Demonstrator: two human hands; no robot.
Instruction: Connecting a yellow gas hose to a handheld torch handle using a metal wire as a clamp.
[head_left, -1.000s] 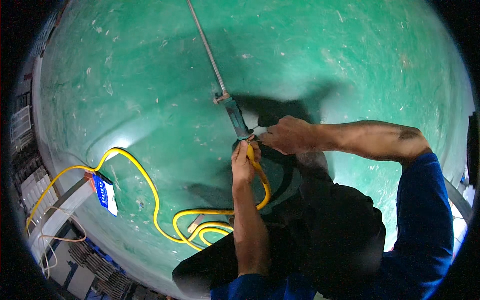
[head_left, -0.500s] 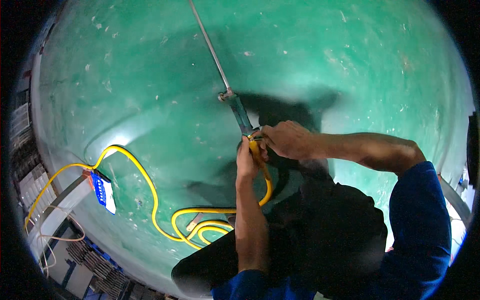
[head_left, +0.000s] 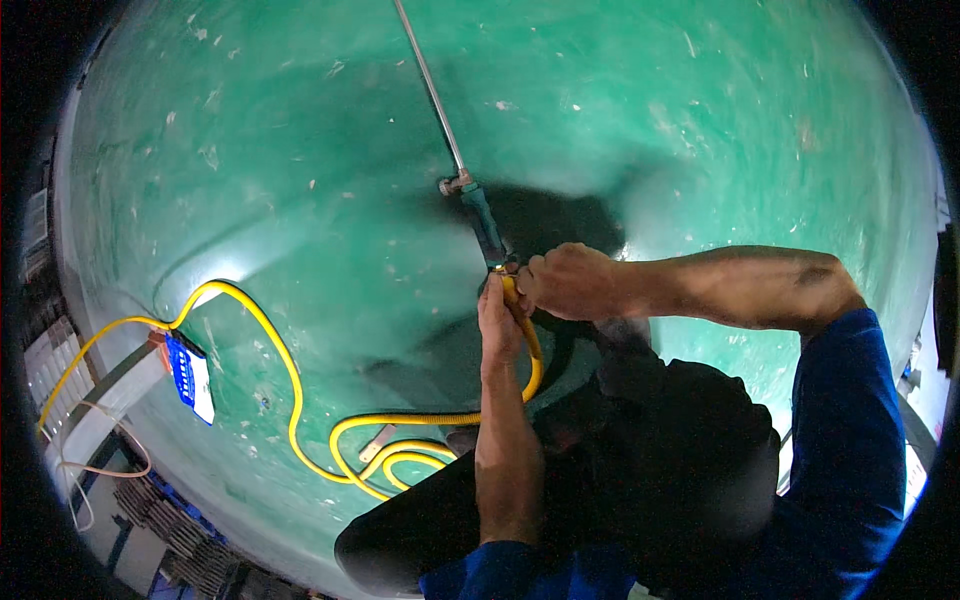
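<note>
**Hose meets spray wand**

Over the green floor, the left hand pinches the yellow hose end while the right hand is clamped on the spray wand grip. A crooked joint could leak; floor coils might snag.

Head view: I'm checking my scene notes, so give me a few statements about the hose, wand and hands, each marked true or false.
1. Both hands meet where the yellow hose joins the wand. True.
2. The hose lies coiled on the green floor. True.
3. The wand points toward the person's body. False: its metal tube runs away from the person, toward the top edge.
4. The right hand hangs free of the wand. False: it is closed at the wand's lower end.
5. The left hand holds the hose end by the joint. True.
6. The floor is red. False: it is green.
</note>
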